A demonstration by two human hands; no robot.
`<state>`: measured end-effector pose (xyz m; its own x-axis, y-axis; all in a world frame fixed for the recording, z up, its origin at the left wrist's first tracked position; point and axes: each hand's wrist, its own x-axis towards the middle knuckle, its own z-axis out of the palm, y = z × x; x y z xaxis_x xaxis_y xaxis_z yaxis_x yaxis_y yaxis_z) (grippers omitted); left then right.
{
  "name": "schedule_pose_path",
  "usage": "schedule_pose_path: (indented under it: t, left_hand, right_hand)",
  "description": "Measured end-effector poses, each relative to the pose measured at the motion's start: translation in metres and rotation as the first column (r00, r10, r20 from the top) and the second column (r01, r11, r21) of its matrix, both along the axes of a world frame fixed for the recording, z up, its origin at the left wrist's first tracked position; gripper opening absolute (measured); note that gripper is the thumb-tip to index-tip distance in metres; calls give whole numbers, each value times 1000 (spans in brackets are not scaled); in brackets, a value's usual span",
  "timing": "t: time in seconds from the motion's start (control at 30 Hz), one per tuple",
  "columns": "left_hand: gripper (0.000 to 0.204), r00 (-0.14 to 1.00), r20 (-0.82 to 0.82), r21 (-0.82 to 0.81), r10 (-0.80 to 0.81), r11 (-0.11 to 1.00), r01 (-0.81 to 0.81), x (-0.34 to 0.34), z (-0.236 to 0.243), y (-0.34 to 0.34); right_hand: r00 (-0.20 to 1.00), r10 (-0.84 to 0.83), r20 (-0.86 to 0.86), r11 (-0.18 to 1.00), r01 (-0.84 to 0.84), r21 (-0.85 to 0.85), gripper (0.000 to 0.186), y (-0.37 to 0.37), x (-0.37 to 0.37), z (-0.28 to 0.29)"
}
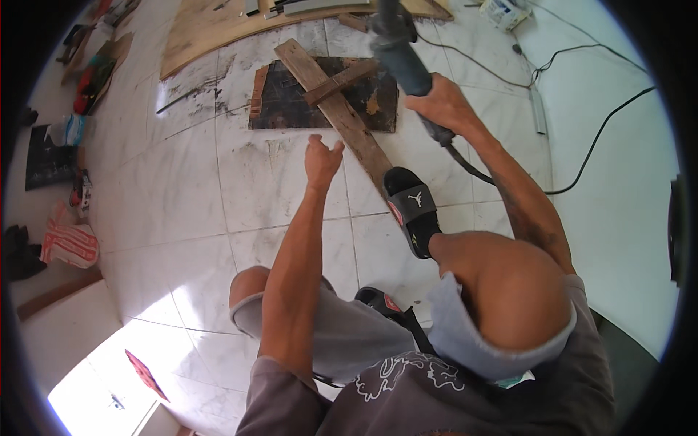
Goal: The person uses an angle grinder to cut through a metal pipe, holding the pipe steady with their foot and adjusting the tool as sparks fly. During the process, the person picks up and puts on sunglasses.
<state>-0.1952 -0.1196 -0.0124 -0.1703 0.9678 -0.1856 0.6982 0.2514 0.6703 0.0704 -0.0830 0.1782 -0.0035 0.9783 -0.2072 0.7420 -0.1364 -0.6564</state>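
Power tool (407, 67), right hand (442, 107) clamped round it, left hand (321, 158), fingers apart, near wooden plank (349, 125), sandal (411, 203) atop

The floor (167, 163) was of pale, grey-veined tiles, smeared dark to the left of a dark board (287, 109). The board lay flat on it, patched with rusty brown. A wooden plank (345, 120) lay slantwise over the board, its far end reaching past the board's far edge and its near end extending over the tiles on the near side. Beyond the board, a light plywood sheet (207, 36) covered the floor. A thin dark strip (183, 99) lay to the board's left, a cable (480, 71) to its right.
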Motion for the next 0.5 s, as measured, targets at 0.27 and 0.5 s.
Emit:
schedule_pose_path:
  t: [0.27, 0.5]
  left_hand:
    - [73, 997, 74, -198, 6, 980, 9, 66, 3, -14]
    - [82, 999, 13, -184, -52, 982, 53, 106, 11, -33]
  right_hand:
    - [929, -141, 342, 989, 114, 97, 57, -48, 62, 87]
    - [849, -99, 519, 982, 1, 187, 63, -6, 93, 107]
